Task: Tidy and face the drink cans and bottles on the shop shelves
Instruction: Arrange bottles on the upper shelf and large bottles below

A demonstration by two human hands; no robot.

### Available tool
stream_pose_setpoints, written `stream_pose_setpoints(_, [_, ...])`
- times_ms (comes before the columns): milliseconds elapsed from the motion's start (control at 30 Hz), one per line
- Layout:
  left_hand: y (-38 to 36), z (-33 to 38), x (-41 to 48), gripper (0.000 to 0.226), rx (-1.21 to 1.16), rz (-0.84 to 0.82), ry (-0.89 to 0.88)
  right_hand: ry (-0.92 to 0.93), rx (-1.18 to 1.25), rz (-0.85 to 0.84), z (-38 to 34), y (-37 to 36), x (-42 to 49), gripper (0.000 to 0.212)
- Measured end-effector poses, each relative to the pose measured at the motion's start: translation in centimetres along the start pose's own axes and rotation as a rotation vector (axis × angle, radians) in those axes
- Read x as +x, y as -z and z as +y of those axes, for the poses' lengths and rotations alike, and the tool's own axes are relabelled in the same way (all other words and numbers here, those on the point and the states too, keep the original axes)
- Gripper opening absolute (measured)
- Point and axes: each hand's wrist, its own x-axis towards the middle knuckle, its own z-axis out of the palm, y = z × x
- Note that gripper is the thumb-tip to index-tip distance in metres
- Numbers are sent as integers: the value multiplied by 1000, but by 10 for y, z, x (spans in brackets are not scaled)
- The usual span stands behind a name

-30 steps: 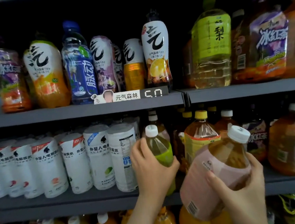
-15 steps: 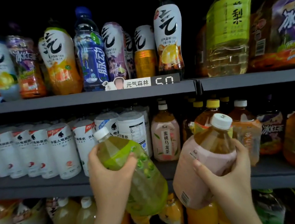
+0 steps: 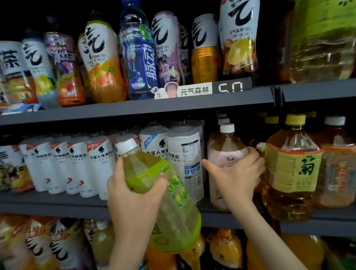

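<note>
Green tea bottle (image 3: 154,171) tilted before middle shelf (image 3: 342,226), left hand (image 3: 133,197) fingers wrapped round its shoulder. Pink-label bottle (image 3: 228,152) upright on shelf, right hand (image 3: 236,177) fingers gripping its body.

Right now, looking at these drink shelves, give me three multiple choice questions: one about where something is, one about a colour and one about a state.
1. Where is the pink-labelled bottle?
A) on the top shelf
B) in the middle shelf row
C) on the bottom shelf

2. What colour is the cap of the green-labelled bottle?
A) blue
B) yellow
C) white

3. How is the green-labelled bottle placed?
A) upright on a shelf
B) tilted, held off the shelf
C) lying flat on a shelf

Answers:
1 B, the right hand grips it among the middle row's bottles.
2 C, the cap shows white above the left hand.
3 B, the left hand holds it slanted in front of the shelves.
</note>
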Motion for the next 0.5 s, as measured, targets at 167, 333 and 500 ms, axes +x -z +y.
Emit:
stream_pose_setpoints(167, [-11, -7, -13, 88, 40, -43, 22, 53, -72, -17, 5, 0, -1, 121])
stream_pose_setpoints(333, [-26, -7, -30, 87, 44, -116, 8, 133, 38, -139, 21, 18, -12, 105])
stream_pose_setpoints(500, [-32, 1, -42, 87, 50, -168, -18, 250, 491, -736, 26, 84, -53, 95])
